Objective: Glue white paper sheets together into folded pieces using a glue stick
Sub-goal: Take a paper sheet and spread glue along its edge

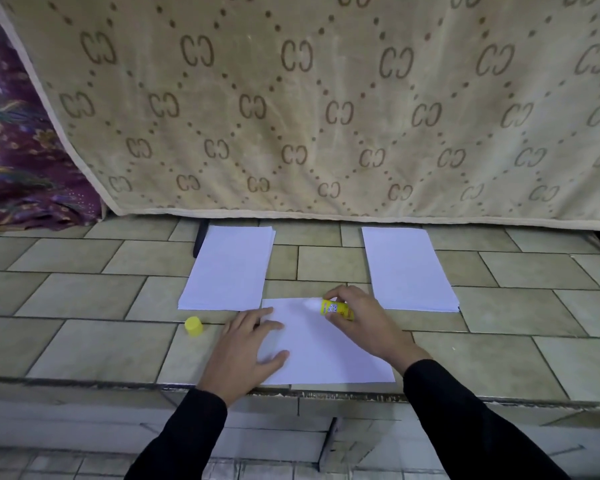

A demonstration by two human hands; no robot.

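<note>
A white sheet (326,348) lies on the tiled ledge right in front of me. My left hand (246,348) presses flat on its left side, fingers spread. My right hand (364,317) grips a yellow glue stick (336,309), lying sideways with its tip at the sheet's far edge. The stick's yellow cap (193,326) stands on the tiles left of the sheet. Two stacks of white paper lie beyond: a left stack (229,268) and a right stack (409,268).
A beige patterned blanket (291,98) hangs as a wall just behind the stacks. Purple fabric (21,150) sits at the far left. The ledge's front edge (84,382) drops to a lower tiled step.
</note>
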